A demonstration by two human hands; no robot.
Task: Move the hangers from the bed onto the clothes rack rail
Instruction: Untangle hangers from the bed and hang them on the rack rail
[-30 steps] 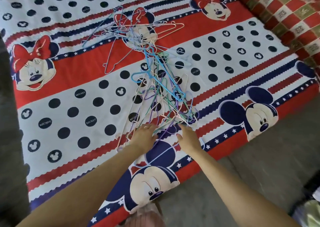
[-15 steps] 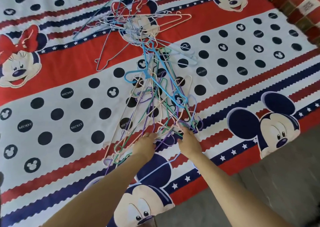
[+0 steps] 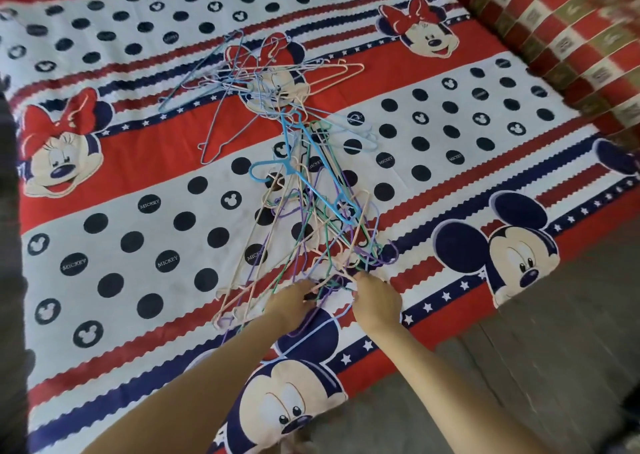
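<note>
Fingers of both my hands are curled into the near end of the tangled hangers (image 3: 311,211): left hand (image 3: 292,303) grips thin wires at the pile's near-left edge, right hand (image 3: 375,301) pinches the hooks bunched just beside it. Pile lies on the bed (image 3: 121,183), running from my hands toward the far middle; pastel wire hangers, one thicker blue plastic hanger (image 3: 304,173) on top. Sheet: red, white, navy, cartoon mice. Checked red quilt (image 3: 554,31) far right. Grey floor (image 3: 554,349) near right.
</note>
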